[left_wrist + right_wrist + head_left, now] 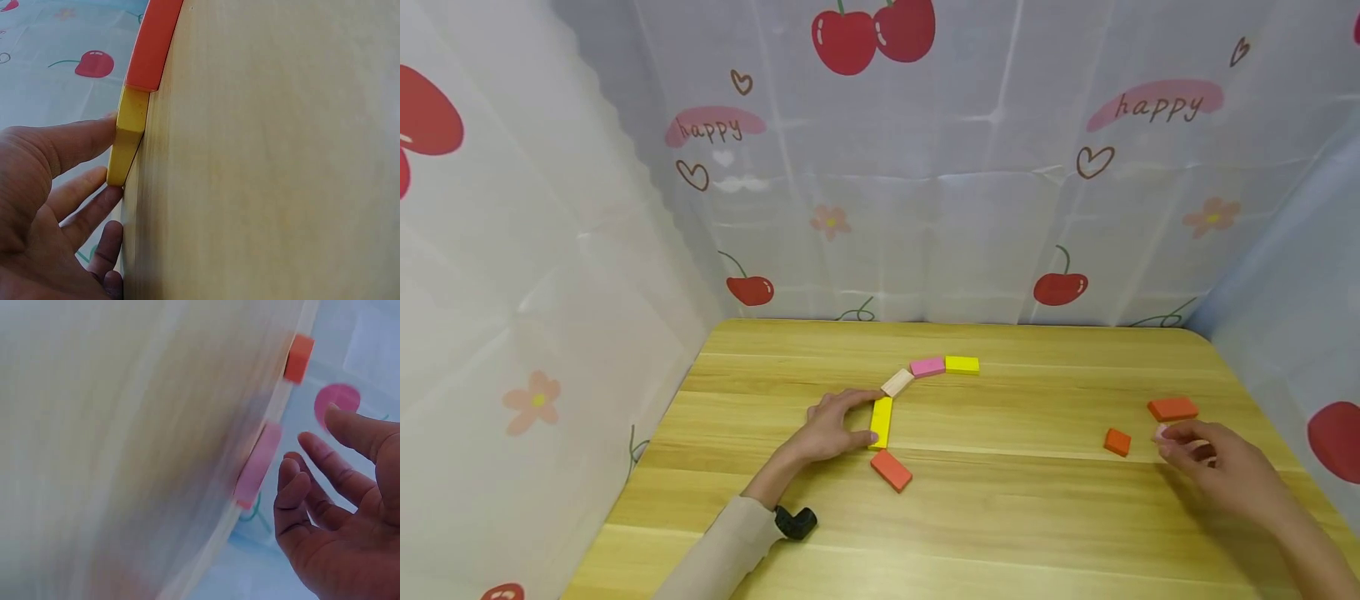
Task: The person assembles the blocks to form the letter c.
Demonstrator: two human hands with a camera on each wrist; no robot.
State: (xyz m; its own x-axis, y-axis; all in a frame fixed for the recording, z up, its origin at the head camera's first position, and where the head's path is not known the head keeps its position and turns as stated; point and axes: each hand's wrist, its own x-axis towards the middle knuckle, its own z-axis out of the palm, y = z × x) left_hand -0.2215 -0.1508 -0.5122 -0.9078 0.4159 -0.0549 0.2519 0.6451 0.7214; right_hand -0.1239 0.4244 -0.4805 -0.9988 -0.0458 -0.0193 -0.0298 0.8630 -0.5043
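My left hand [831, 427] spans a yellow block [882, 422] lying flat on the table, thumb near its close end and index finger at its far end. In the left wrist view, the yellow block [129, 128] sits between the thumb and fingers, with a red block [155, 47] against one end. At the right, my right hand [1221, 467] reaches over a small pink block [1161, 432], partly covered by the fingertips. From the right wrist, the thumb and fingers are spread apart beside the pink block [259, 464], with nothing between them.
A curved row continues from the yellow block: a plain wooden block [897, 382], a pink block [928, 367] and another yellow block [962, 365]. Near my right hand lie an orange cube-like block [1117, 442] and a longer orange block [1173, 408]. Printed curtains [910, 242] surround the table.
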